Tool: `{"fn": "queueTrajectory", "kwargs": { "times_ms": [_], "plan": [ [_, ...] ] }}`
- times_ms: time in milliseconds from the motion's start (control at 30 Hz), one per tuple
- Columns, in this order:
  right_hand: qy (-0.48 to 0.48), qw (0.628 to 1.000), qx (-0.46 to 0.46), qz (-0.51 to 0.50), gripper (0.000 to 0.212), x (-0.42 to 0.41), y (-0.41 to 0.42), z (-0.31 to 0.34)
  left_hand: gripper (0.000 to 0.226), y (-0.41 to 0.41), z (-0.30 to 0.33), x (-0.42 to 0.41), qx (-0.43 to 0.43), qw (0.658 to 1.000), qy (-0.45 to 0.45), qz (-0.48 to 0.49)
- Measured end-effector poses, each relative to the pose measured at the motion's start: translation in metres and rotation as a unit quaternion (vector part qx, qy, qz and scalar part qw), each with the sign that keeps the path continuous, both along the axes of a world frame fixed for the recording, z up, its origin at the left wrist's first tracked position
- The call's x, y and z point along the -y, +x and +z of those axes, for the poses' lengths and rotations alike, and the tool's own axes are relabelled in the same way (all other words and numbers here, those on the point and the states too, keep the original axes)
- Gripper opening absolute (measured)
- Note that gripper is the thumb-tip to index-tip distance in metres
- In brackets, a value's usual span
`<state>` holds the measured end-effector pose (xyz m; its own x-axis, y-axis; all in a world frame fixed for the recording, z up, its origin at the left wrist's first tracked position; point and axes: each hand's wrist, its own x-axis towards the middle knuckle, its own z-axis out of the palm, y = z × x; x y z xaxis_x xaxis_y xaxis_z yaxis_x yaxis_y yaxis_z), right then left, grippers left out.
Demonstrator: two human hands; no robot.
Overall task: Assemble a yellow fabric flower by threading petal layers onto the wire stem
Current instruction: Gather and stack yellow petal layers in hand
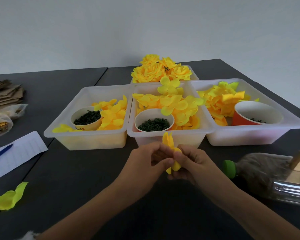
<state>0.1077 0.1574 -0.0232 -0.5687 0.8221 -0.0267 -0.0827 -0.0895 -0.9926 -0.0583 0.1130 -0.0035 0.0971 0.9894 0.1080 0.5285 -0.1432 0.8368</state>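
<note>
Over the dark table, just in front of the middle tray, both my hands hold a small yellow fabric petal piece (169,142). My left hand (145,163) pinches it from the left with thumb and fingers. My right hand (190,163) grips it from the right, fingers curled around the lower folded part (176,166). The petal tips stand upright above my fingers. No wire stem shows; my fingers hide it if it is there. Finished yellow flowers (161,70) fill the tray at the back.
Three white trays (93,141) (168,137) (249,137) hold loose yellow petals (173,103) and paper cups of dark green parts (153,125). A plastic bottle with a green cap (229,168) lies at the right. Paper with a blue pen (2,153) and a stray petal (9,198) lie left.
</note>
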Motion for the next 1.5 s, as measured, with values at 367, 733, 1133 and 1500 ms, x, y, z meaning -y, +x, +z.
{"fn": "queueTrajectory", "kwargs": {
  "times_ms": [367, 733, 1133, 1500],
  "plan": [
    [-0.166, 0.983, 0.069, -0.029, 0.014, 0.001, 0.005, -0.018, 0.012, 0.005, -0.032, 0.002, -0.036, 0.995, -0.054, 0.07],
    [-0.084, 0.971, 0.221, -0.035, 0.012, 0.002, 0.004, -0.017, 0.012, 0.012, -0.039, 0.001, -0.044, 0.994, -0.074, 0.067],
    [0.12, 0.914, 0.374, -0.099, 0.018, 0.013, -0.015, -0.027, 0.015, 0.011, -0.038, -0.005, -0.022, 0.988, -0.131, 0.075],
    [0.213, 0.863, 0.437, -0.136, 0.036, 0.027, -0.031, -0.027, 0.013, 0.022, -0.041, 0.005, -0.029, 0.989, -0.094, 0.11]
  ]
}}
